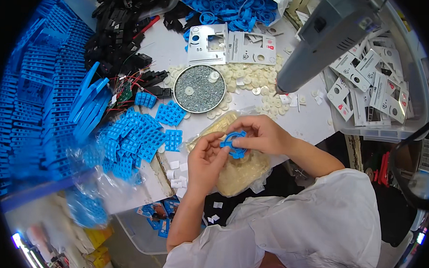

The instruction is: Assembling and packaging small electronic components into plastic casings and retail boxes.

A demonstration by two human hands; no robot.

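Between my two hands is a round blue plastic ring with small tabs (236, 143). My left hand (206, 155) pinches its left side, and the fingers of my right hand (261, 135) are closed on its upper right side. Both hands hover over a clear plastic bag (244, 176) with yellowish contents at the table's front edge. Behind them stands a round metal tin (177, 91) full of small silvery screws, with a few white discs on top. Many off-white round discs (273, 105) lie loose beside the tin.
Blue keypad pieces (133, 135) are heaped at left beside stacked blue panels (39, 88). Black wired parts (115, 48) and blue rings (229, 7) pile up at the back. A grey electric screwdriver (324, 40) hangs at upper right, near a clear bin of printed plates (369, 88).
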